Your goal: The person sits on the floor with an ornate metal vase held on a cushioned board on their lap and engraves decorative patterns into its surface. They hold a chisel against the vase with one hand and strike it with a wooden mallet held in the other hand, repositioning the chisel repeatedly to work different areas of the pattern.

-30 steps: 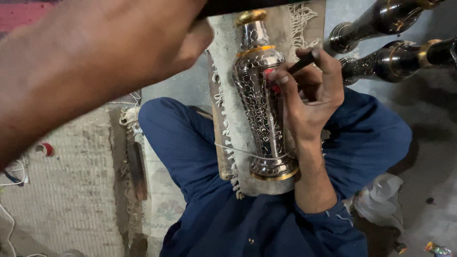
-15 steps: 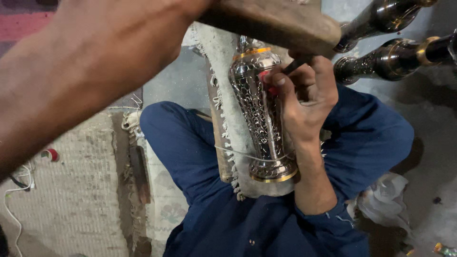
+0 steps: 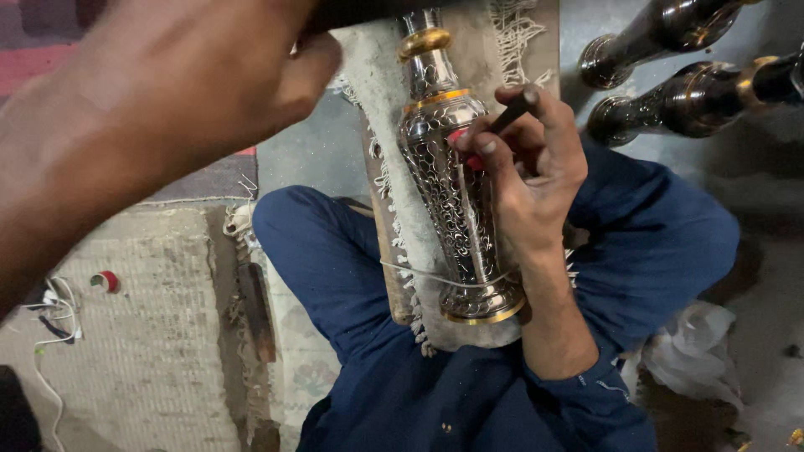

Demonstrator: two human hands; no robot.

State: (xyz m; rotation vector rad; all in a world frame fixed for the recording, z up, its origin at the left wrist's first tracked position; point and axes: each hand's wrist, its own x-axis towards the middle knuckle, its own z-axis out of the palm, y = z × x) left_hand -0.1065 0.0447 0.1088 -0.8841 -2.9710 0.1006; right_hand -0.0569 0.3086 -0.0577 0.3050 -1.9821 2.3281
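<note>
The vase (image 3: 456,192) lies on a fringed pad (image 3: 377,100) across the lap. The right hand (image 3: 528,167) rests on it, fingers closed around a dark tool (image 3: 511,113). The left hand (image 3: 193,92) is raised near the camera, gripping a dark handle and hiding the pad's upper left. Two dark vases (image 3: 670,67) lie just beside the pad's right edge; a rug (image 3: 142,335) is left.

Looks like a small floor-level metal craft workshop, not a home setup. Everything centres on the engraved vase (image 3: 456,192), lying on a padded, cloth-wrapped board (image 3: 381,209) across the worker's lap. Up and to the right of the vase, two more vases (image 3: 670,59) of the same kind lie on the bare concrete floor (image 3: 770,276). Left of the vase there's a worn mat (image 3: 142,351) with loose wires (image 3: 50,310) on it.
</note>
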